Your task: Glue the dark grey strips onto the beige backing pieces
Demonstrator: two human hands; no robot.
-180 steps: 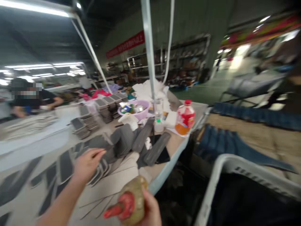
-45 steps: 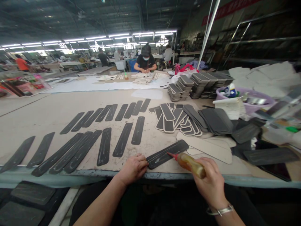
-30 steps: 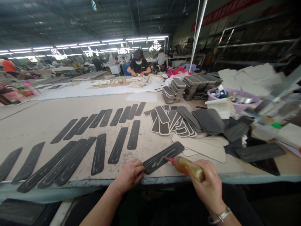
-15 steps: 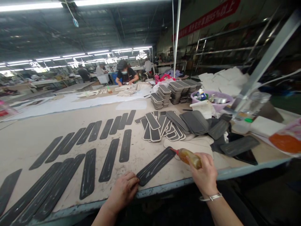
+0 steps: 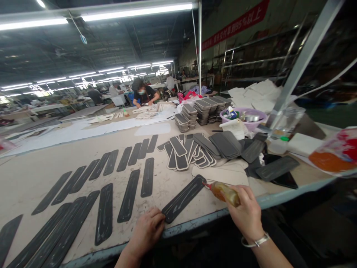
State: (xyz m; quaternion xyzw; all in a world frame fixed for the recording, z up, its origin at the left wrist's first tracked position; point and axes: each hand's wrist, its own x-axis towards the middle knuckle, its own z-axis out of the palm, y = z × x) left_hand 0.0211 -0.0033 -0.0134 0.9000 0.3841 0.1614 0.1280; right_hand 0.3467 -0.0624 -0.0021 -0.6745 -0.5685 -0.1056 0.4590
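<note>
My right hand [image 5: 245, 210] is wrapped round a squeeze bottle [image 5: 224, 192] of amber liquid. Its red nozzle touches the far right end of a dark rounded strip [image 5: 184, 199] with wet, shiny streaks. At the near left end of this strip is my left hand [image 5: 149, 227], fingers curled together at the corner; whether they pinch it is too small to tell. More dark strips [image 5: 104, 214] lie in rows to the left, many with shiny streaks.
Pale-edged dark pieces [image 5: 181, 152] lie heaped beyond the strip, with stacks [image 5: 203, 109] behind them. A purple basket [image 5: 252, 124] and a metal post [image 5: 306, 61] stand right. A person [image 5: 145, 93] works across the table [image 5: 122, 242].
The view has shifted slightly. The bottle in my right hand stays at the strip's far end, its nozzle slightly nearer the middle of that end. My left hand keeps its place by the near corner.
</note>
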